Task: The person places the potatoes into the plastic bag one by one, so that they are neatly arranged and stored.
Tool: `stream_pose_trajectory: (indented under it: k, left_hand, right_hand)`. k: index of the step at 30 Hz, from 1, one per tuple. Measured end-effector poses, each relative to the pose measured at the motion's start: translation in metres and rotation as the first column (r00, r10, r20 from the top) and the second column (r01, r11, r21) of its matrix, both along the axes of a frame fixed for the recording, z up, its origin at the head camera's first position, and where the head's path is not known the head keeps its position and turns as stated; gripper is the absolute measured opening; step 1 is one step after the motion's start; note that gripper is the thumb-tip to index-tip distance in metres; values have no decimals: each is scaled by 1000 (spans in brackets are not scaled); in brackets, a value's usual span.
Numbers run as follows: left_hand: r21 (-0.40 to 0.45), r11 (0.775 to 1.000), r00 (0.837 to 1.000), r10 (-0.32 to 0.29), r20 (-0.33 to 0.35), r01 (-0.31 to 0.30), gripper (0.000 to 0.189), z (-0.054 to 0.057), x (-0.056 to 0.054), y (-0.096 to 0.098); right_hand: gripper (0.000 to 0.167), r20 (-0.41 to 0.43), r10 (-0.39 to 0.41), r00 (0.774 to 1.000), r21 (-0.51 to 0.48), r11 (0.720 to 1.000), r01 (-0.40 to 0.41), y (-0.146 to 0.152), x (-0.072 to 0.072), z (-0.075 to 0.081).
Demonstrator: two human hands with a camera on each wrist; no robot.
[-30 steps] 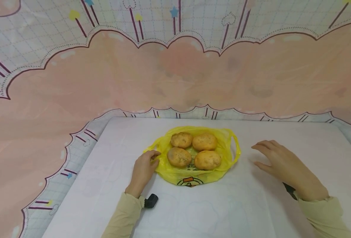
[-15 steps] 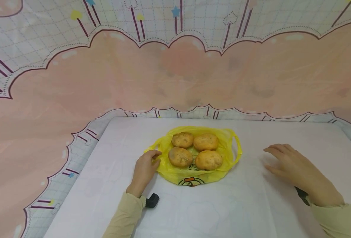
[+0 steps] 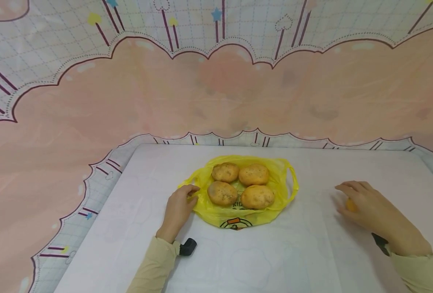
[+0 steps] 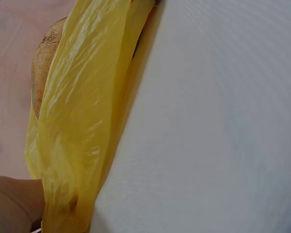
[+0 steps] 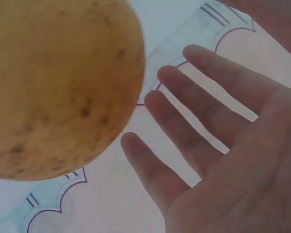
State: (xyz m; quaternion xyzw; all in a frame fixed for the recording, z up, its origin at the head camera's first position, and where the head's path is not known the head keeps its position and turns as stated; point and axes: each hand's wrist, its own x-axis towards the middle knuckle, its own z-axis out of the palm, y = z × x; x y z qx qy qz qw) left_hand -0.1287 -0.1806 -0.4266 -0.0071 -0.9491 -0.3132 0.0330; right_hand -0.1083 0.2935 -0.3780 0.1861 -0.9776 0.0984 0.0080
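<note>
A yellow plastic bag lies spread open on the table in the head view, with several potatoes inside it. My left hand pinches the bag's left edge. The left wrist view shows the thumb against the yellow plastic and one potato behind it; the other fingers are mostly hidden. Well right of the bag is my right hand, beside another potato that is mostly hidden in the head view. In the right wrist view its fingers are straight and spread, apart from that potato.
The bag's right handle loop stands out toward the right hand. A white table carries everything, and a patterned cloth hangs behind its far edge. Each wrist wears a black device.
My right hand has moved right and slightly toward me, away from the bag. A bit of potato now shows between its thumb and fingers. My left hand keeps its place on the bag.
</note>
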Motion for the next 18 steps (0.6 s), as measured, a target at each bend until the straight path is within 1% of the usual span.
stream_pose_trajectory:
  k: [5,9,15,18]
  left_hand:
    - [-2,1000,1000,0,3,0,26,0,0,0]
    - [-1,1000,1000,1,8,-1,26,0,-1,0]
    - [-2,1000,1000,4,15,-4,26,0,-1,0]
    - [-3,1000,1000,2,13,-2,26,0,-1,0]
  right_hand:
    - [56,-23,2,1000,-13,1000,-2,5,1,-5]
    - [57,-10,-4,1000,-12,1000,4,8,1,-7]
    - [59,76,-44,996,-21,999,46,13,2,-10]
    - [58,80,-48,996,-32,998,50,15,2,-11]
